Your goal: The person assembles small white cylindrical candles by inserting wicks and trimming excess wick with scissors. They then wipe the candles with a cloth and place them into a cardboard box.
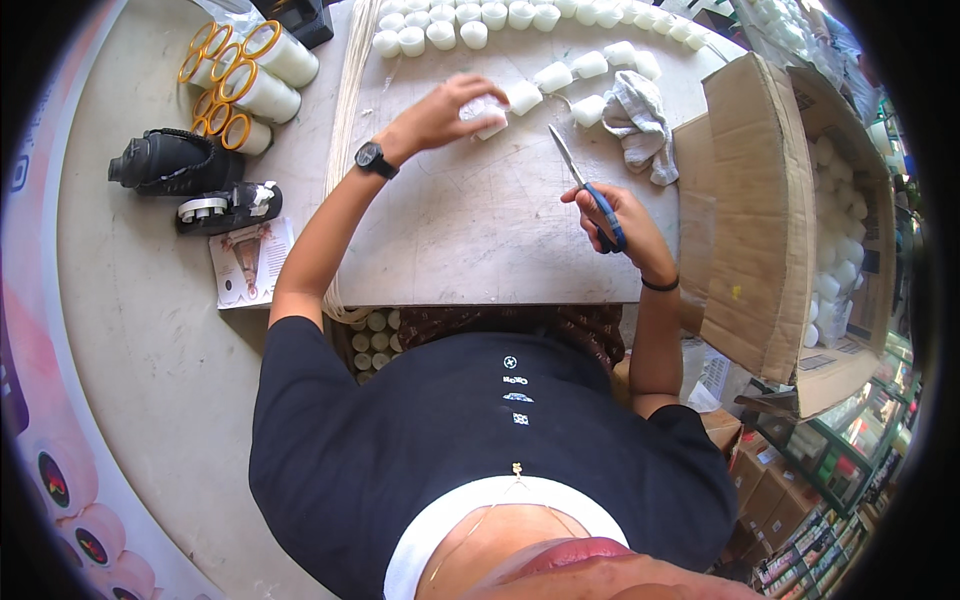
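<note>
My left hand (452, 112) reaches over the table with its fingers curved round a small white candle (489, 122). Right beside its fingertips lies another white candle (524, 97), part of a slanting line of candles (589, 65) lying on their sides. A thin pale wick shows near one separate candle (588, 110). In my right hand (638, 232) is a pair of scissors (572, 160) with dark blue handles, held above the tabletop. The blades point up and away, and look closed. A crumpled white cloth (640, 125) lies just beyond that hand.
Rows of white candles (468, 14) stand along the far edge. A bundle of long wicks (345, 110) runs down the table's left. Further left are white tubes with orange rims (262, 92), a black bottle (175, 163) and a tape dispenser (228, 207). An open cardboard box (760, 215) stands right.
</note>
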Available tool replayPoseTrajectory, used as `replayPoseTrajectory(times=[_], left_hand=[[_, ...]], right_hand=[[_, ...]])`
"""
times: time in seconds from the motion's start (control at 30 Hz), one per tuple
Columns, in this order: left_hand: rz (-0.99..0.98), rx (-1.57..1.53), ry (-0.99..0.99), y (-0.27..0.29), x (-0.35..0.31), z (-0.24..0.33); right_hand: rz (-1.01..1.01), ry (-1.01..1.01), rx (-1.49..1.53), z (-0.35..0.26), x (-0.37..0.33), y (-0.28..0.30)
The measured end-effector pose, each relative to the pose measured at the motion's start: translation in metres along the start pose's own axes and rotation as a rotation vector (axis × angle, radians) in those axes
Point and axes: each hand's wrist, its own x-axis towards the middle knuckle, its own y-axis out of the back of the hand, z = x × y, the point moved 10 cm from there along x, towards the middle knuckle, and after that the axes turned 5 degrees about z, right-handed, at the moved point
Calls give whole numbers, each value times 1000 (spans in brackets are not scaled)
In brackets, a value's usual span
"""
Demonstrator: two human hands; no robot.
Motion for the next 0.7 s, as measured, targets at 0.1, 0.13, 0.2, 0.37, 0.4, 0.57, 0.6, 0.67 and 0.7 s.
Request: replayPoseTrajectory(times=[0.1, 0.13, 0.2, 0.37, 0.4, 0.57, 0.6, 0.67, 0.7], left_hand=[[-168, -180, 34, -10, -19, 25], [-177, -164, 66, -10, -25, 25], [-198, -155, 113, -11, -34, 24], [-194, -57, 27, -15, -42, 27], [-202, -42, 26, -16, -43, 27], [-131, -57, -19, -8, -43, 30], [-125, -74, -3, -6, -42, 30], [-134, -69, 3, -7, -40, 32], [-139, -67, 6, -8, -39, 32]], right_hand=[[-8, -13, -25, 1, 8, 1], [-26, -11, -51, -4, 8, -3], [-77, -2, -59, -6, 13, -10], [-195, -34, -61, 5, 35, -18], [-170, -60, -157, 8, 40, -16], [-164, -87, -342, 6, 55, -14], [-164, -92, -352, 3, 57, -13], [-163, -109, -376, -3, 63, -14], [-161, -105, -384, -4, 67, -14]])
